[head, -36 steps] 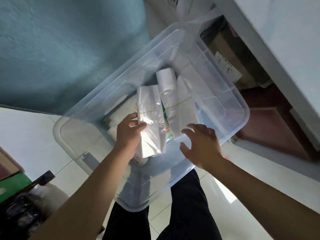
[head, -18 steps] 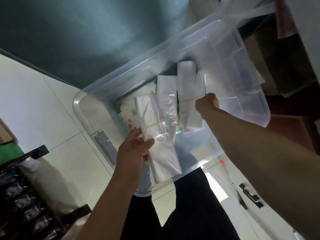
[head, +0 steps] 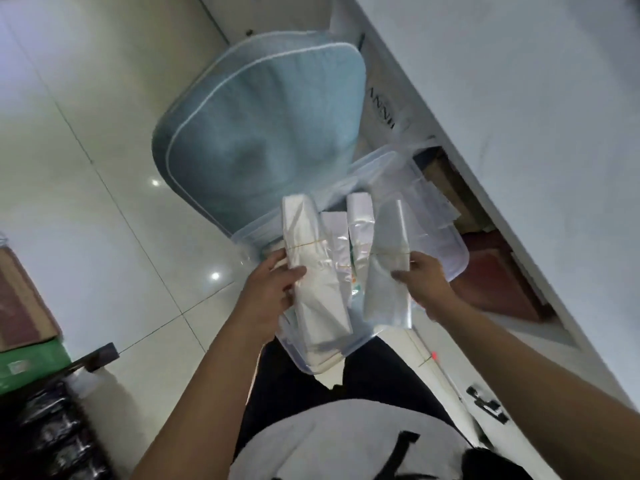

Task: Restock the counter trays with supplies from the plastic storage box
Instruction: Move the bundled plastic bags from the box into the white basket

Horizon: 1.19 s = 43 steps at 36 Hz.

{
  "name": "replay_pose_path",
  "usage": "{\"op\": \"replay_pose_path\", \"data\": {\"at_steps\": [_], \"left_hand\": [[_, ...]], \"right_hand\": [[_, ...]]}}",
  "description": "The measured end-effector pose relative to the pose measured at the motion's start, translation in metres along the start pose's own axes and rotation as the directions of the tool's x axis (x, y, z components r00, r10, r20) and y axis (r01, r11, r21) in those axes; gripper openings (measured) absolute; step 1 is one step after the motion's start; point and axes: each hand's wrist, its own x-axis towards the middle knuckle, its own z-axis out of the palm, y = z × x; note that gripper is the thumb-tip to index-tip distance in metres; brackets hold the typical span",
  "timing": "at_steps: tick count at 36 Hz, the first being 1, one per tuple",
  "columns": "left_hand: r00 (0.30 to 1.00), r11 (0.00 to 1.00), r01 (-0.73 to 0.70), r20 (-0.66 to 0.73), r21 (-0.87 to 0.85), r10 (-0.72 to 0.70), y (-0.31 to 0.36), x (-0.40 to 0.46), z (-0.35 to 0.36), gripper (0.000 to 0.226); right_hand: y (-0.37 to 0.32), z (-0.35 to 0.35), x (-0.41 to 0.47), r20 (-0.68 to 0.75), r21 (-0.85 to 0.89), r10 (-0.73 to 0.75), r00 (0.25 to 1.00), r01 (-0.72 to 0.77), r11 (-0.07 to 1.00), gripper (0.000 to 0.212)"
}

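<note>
A clear plastic storage box (head: 450,244) sits on the floor in front of my legs. My left hand (head: 268,289) grips a bundle of clear plastic bags (head: 313,271) tied with a rubber band, held above the box. My right hand (head: 420,282) holds a second bundle of clear bags (head: 389,268), also rubber-banded. Between the two bundles, more white and clear bag bundles (head: 358,230) lie inside the box. No counter trays are in view.
A light blue cushioned seat (head: 263,126) stands just beyond the box. A white counter (head: 519,98) runs along the right, with cardboard boxes (head: 446,181) under it. Cardboard and green boxes (head: 24,327) and dark packets (head: 52,438) sit at the left on the tiled floor.
My right hand has taken a second bag bundle out of the box. Both bundles are now raised above it, and my view has swung up and back from the box.
</note>
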Motion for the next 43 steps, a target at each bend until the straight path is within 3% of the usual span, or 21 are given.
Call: {"op": "replay_pose_path", "data": {"at_steps": [4,8,11,17,22,29,31,32,34,35,39,43], "left_hand": [[0.993,0.999,-0.009,0.121,0.046,0.003,0.027,0.006,0.023,0.041],[0.973,0.995,-0.014,0.232,0.099,-0.009,0.040,0.014,0.062,0.044],[0.952,0.983,-0.092,0.302,0.162,0.039,0.050,0.007,0.095,0.038],[0.905,0.960,-0.166,0.421,0.225,0.058,0.054,-0.021,0.138,0.038],[0.892,0.963,-0.172,0.447,0.206,0.064,0.038,-0.046,0.165,0.035],[0.924,0.965,-0.177,0.370,0.196,0.094,0.002,-0.072,0.245,0.038],[0.923,0.948,-0.201,0.371,0.245,0.100,-0.010,-0.076,0.269,0.038],[0.924,0.940,-0.208,0.371,0.270,0.098,-0.017,-0.076,0.279,0.039],[0.926,0.932,-0.208,0.367,0.298,0.090,-0.029,-0.075,0.297,0.042],[0.929,0.932,-0.202,0.360,0.302,0.085,-0.036,-0.075,0.304,0.044],[0.953,0.960,-0.133,0.297,0.246,0.056,-0.063,-0.076,0.330,0.050],[0.982,0.976,-0.073,0.187,0.205,0.034,-0.081,-0.078,0.354,0.038]], "right_hand": [[0.009,-0.027,-0.071,-0.074,0.112,-0.027,0.997,0.035,0.993,0.024],[0.025,-0.059,-0.124,-0.167,0.210,-0.022,0.986,0.058,0.976,0.036],[0.038,-0.091,-0.140,-0.246,0.294,0.025,0.969,0.050,0.955,0.033],[0.051,-0.178,-0.128,-0.330,0.459,0.035,0.944,0.128,0.879,0.037],[0.055,-0.245,-0.085,-0.284,0.517,-0.012,0.959,0.164,0.840,0.036],[0.079,-0.303,-0.022,-0.303,0.323,0.011,0.953,0.092,0.942,0.046],[0.089,-0.316,-0.012,-0.340,0.145,0.001,0.940,0.051,0.988,0.053],[0.094,-0.322,-0.009,-0.369,-0.035,-0.023,0.929,0.011,0.999,0.058],[0.104,-0.330,-0.003,-0.411,-0.379,-0.152,0.899,-0.017,0.925,0.070],[0.106,-0.331,0.000,-0.409,-0.473,-0.235,0.882,0.015,0.881,0.073],[0.097,-0.322,0.014,-0.266,-0.634,-0.514,0.815,0.254,0.730,0.069],[0.080,-0.309,0.044,-0.034,-0.735,-0.597,0.801,0.385,0.558,0.063]]}}
